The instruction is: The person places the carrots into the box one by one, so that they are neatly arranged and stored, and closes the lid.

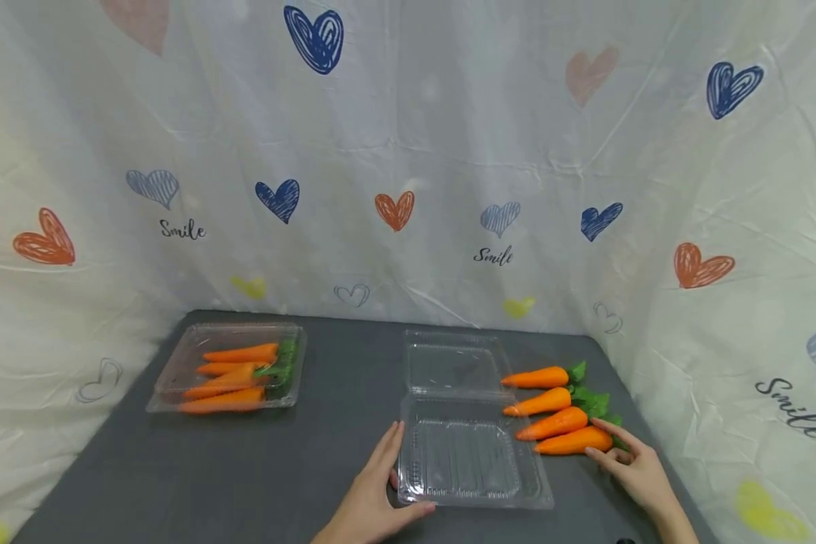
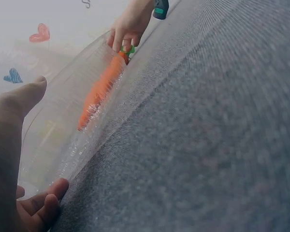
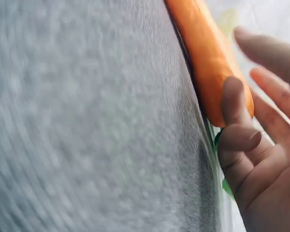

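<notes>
A clear plastic clamshell box (image 1: 472, 457) lies unfolded on the dark table, its lid (image 1: 452, 363) laid back behind it. My left hand (image 1: 374, 491) rests against the box's left side, thumb along the front rim and fingers extended beside the wall. To the right of the box, several orange carrots (image 1: 551, 423) with green tops lie side by side, tips leftward. My right hand (image 1: 635, 472) straddles the thick end of the nearest carrot (image 3: 208, 63), fingers spread around it. In the right wrist view one fingertip overlaps the carrot, while another stands apart from it.
At the left of the table sits a second clear plastic box (image 1: 170, 378), its lid over several carrots with green tops. Behind and beside the dark table (image 1: 258, 483) hangs a white curtain (image 1: 449, 287) printed with hearts and the word "Smile".
</notes>
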`<state>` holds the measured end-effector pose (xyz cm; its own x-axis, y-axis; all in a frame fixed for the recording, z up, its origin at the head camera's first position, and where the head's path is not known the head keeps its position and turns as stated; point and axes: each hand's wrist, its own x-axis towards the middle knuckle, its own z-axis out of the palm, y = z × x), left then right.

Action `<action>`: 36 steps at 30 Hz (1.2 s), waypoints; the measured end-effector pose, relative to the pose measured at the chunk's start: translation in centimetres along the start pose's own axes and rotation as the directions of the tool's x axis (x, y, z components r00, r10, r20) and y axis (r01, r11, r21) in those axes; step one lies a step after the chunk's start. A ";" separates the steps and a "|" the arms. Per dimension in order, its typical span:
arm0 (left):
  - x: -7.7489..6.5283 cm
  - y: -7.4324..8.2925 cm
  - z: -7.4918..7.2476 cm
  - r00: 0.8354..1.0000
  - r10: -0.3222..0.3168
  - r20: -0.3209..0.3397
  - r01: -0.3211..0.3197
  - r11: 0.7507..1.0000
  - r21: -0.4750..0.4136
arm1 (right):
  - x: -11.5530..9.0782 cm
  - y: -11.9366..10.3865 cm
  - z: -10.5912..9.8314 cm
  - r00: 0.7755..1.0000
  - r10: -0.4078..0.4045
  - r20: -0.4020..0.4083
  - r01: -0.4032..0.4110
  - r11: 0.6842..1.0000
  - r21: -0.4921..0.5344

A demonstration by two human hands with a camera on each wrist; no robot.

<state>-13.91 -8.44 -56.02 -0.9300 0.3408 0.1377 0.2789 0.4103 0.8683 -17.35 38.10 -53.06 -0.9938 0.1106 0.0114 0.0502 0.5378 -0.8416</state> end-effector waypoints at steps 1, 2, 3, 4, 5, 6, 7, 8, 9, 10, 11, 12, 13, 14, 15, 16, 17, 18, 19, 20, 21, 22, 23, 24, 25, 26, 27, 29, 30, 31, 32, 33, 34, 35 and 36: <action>-0.1 0.0 0.0 1.000 0.008 0.000 -0.008 1.000 0.006 | -0.1 0.2 0.1 1.000 0.002 -0.002 -0.002 1.000 0.002; -0.1 -0.1 0.0 1.000 0.011 0.001 -0.011 1.000 0.009 | -0.1 0.3 0.2 1.000 -0.001 -0.001 0.001 1.000 0.000; -0.2 -0.1 0.0 1.000 0.016 -0.002 -0.016 1.000 0.010 | -0.1 0.4 0.3 1.000 -0.003 -0.004 0.003 1.000 0.003; -0.2 -0.1 0.0 1.000 0.019 -0.003 -0.019 1.000 0.009 | 0.0 0.5 0.3 1.000 -0.009 -0.004 0.009 1.000 0.007; -0.2 -0.2 0.0 1.000 0.022 -0.004 -0.022 1.000 0.005 | 0.1 0.6 0.3 1.000 -0.015 0.003 0.015 1.000 0.012; -0.2 -0.2 0.0 1.000 0.025 -0.006 -0.025 1.000 0.004 | 0.2 0.7 0.2 1.000 -0.027 0.016 0.027 1.000 0.012; -0.2 -0.2 0.0 1.000 0.027 -0.009 -0.027 1.000 0.008 | 0.3 0.8 0.1 0.999 -0.031 0.025 0.031 0.999 0.021; -0.2 -0.3 0.0 0.999 0.030 -0.011 -0.030 0.999 0.011 | 0.4 0.9 0.0 0.999 -0.034 0.034 0.033 0.999 0.035; -0.1 -0.3 0.0 0.999 0.034 -0.012 -0.033 0.999 0.013 | 0.5 1.1 -0.1 0.999 -0.030 0.039 0.028 0.998 0.052; -0.1 -0.3 0.0 0.999 0.036 -0.011 -0.036 0.999 0.016 | 0.5 1.2 -0.3 0.998 -0.030 0.049 0.027 0.997 0.068; -0.1 -0.3 0.0 0.999 0.037 -0.011 -0.036 0.999 0.020 | 0.6 1.3 -0.5 0.998 -0.027 0.054 0.023 0.996 0.084; -0.1 -0.3 0.0 0.999 0.038 -0.007 -0.037 0.999 0.023 | 0.6 1.5 -0.6 0.998 -0.022 0.053 0.017 0.995 0.096; 0.0 -0.2 0.0 0.999 0.038 -0.004 -0.038 0.999 0.023 | 0.6 1.6 -0.8 0.999 -0.015 0.049 0.010 0.994 0.111; 0.0 -0.2 0.0 0.999 0.039 0.000 -0.039 0.999 0.022 | 0.6 1.8 -0.9 0.999 -0.014 0.049 0.008 0.993 0.115; 0.0 -0.2 0.0 0.999 0.036 0.004 -0.036 0.999 0.023 | 0.5 1.9 -1.0 0.999 -0.014 0.051 0.009 0.994 0.113; 0.1 -0.2 0.0 0.999 0.035 0.008 -0.035 0.999 0.024 | 0.6 2.0 -1.1 0.998 -0.016 0.054 0.010 0.994 0.106; 0.1 -0.2 0.0 0.999 0.034 0.008 -0.034 0.999 0.025 | 0.6 2.1 -1.2 0.998 -0.015 0.053 0.010 0.995 0.100; 0.1 -0.2 0.0 0.999 0.034 0.008 -0.034 0.999 0.025 | 0.7 2.2 -1.2 0.999 -0.012 0.053 0.007 0.996 0.091; 0.2 -0.2 0.0 0.999 0.032 0.008 -0.032 0.999 0.026 | 0.7 2.2 -1.2 0.999 -0.008 0.052 0.004 0.996 0.084; 0.2 -0.2 0.0 0.999 0.031 0.007 -0.031 0.999 0.029 | 0.8 2.2 -1.2 0.999 -0.001 0.053 -0.003 0.997 0.078; 0.2 -0.3 0.0 1.000 0.030 0.007 -0.030 0.999 0.030 | 0.8 2.3 -1.2 0.999 0.010 0.051 -0.014 0.997 0.076; 0.2 -0.3 0.0 1.000 0.030 0.006 -0.030 0.999 0.032 | 0.8 2.2 -1.2 0.999 0.023 0.050 -0.026 0.997 0.074; 0.2 -0.3 0.0 1.000 0.029 0.007 -0.029 0.999 0.033 | 0.8 2.2 -1.2 0.998 0.038 0.048 -0.041 0.996 0.075; 0.1 -0.3 0.0 1.000 0.028 0.009 -0.029 0.999 0.031 | 0.8 2.2 -1.2 0.997 0.053 0.048 -0.056 0.996 0.075; 0.1 -0.3 0.0 1.000 0.027 0.011 -0.027 0.999 0.031 | 0.8 2.2 -1.2 0.997 0.064 0.047 -0.068 0.995 0.079; 0.1 -0.3 0.0 1.000 0.026 0.012 -0.026 0.999 0.030 | 0.7 2.2 -1.2 0.996 0.074 0.047 -0.078 0.993 0.083; 0.1 -0.3 0.0 1.000 0.024 0.013 -0.024 0.999 0.030 | 0.7 2.2 -1.2 0.996 0.082 0.046 -0.086 0.993 0.087; 0.0 -0.3 0.0 1.000 0.019 0.016 -0.019 0.999 0.028 | 0.5 2.1 -1.1 0.995 0.089 0.048 -0.093 0.992 0.090; 0.0 -0.3 0.0 1.000 0.016 0.016 -0.016 0.999 0.028 | 0.5 2.1 -1.1 0.995 0.090 0.047 -0.094 0.992 0.088; 0.0 -0.3 0.0 1.000 0.012 0.017 -0.012 1.000 0.028 | 0.4 2.1 -1.0 0.995 0.092 0.045 -0.096 0.992 0.086; -0.1 -0.3 0.0 1.000 0.009 0.017 -0.010 1.000 0.029 | 0.3 2.1 -1.0 0.994 0.096 0.044 -0.099 0.992 0.081; -0.1 -0.3 0.0 1.000 0.008 0.017 -0.008 1.000 0.028 | 0.2 2.2 -1.0 0.994 0.099 0.042 -0.102 0.992 0.077; -0.1 -0.3 0.0 1.000 0.007 0.018 -0.008 1.000 0.026 | 0.1 2.2 -1.0 0.994 0.102 0.039 -0.105 0.992 0.077; -0.1 -0.3 0.0 1.000 0.007 0.019 -0.007 1.000 0.023 | 0.0 2.1 -1.0 0.993 0.111 0.037 -0.113 0.991 0.077; -0.1 -0.3 0.0 1.000 0.006 0.021 -0.006 1.000 0.022 | -0.1 2.1 -1.1 0.992 0.120 0.032 -0.123 0.989 0.077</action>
<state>-13.96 -8.63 -56.31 -0.9231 0.3609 0.1327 0.2900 0.4267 0.8567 -17.09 40.12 -54.25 -0.9832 0.1479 -0.1071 0.1637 0.4540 -0.8758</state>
